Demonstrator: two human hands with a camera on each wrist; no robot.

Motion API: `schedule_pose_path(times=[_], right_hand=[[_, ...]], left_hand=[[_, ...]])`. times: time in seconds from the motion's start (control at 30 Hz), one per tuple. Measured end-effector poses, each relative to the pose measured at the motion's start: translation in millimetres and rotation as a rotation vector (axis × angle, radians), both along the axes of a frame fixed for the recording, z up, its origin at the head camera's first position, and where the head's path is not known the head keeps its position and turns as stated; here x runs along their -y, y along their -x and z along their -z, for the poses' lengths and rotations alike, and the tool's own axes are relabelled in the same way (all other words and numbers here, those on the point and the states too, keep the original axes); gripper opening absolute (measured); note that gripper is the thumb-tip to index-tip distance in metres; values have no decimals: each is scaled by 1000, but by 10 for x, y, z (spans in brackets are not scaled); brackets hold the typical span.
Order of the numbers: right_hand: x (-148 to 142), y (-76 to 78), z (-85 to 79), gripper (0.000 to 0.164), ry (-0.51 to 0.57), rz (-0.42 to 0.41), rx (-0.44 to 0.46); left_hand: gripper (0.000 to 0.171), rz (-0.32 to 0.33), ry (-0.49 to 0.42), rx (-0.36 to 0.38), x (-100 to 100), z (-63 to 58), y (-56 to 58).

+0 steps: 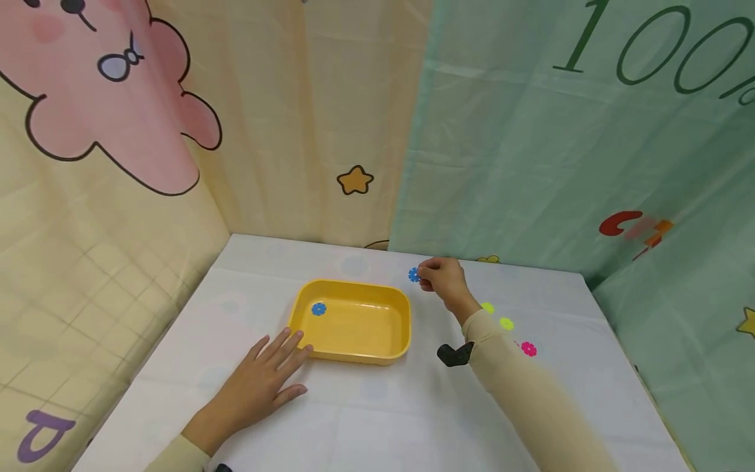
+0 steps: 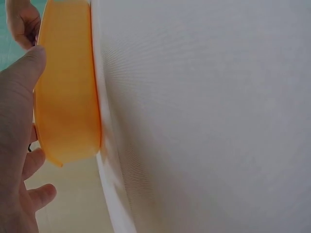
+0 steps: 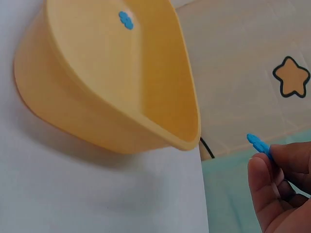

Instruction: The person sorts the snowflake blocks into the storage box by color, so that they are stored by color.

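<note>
Between thumb and fingertips my right hand [image 1: 444, 280] pinches a blue flower-shaped disc [image 1: 414, 275], held up to the right of the yellow tray's far corner. The right wrist view shows that blue disc [image 3: 259, 144] nearly edge-on, apart from the tray. A second blue flower disc [image 1: 318, 309] lies on the floor of the yellow tray [image 1: 360, 358], toward its left. My left hand [image 1: 259, 380] has its fingers spread at the tray's near left corner, the fingertips at the rim. In the left wrist view, the tray's outer wall [image 2: 68, 92] stands beside my left thumb.
Right of the tray, partly behind my right forearm, lie yellow-green flower discs [image 1: 506, 324] and a pink one [image 1: 529, 349]. A white cloth [image 1: 366, 413] covers the table. Printed curtains [image 1: 330, 118] hang along its back and sides.
</note>
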State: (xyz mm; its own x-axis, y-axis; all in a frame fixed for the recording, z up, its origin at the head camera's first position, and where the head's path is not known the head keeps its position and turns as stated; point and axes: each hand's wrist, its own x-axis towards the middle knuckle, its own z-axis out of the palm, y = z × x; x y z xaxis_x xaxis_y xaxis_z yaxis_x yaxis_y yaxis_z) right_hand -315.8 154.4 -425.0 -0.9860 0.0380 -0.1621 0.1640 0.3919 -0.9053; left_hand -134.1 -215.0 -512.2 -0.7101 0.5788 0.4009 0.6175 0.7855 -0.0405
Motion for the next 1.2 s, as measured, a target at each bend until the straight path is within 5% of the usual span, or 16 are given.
schedule_pose_path(times=[0.63, 1.2], right_hand=[[445, -81, -20, 12, 36, -77, 66], [881, -165, 178, 10, 98, -192, 57]], left_hand=[[69, -7, 29, 32, -20, -38, 19], [65, 11, 16, -4, 31, -18, 11]])
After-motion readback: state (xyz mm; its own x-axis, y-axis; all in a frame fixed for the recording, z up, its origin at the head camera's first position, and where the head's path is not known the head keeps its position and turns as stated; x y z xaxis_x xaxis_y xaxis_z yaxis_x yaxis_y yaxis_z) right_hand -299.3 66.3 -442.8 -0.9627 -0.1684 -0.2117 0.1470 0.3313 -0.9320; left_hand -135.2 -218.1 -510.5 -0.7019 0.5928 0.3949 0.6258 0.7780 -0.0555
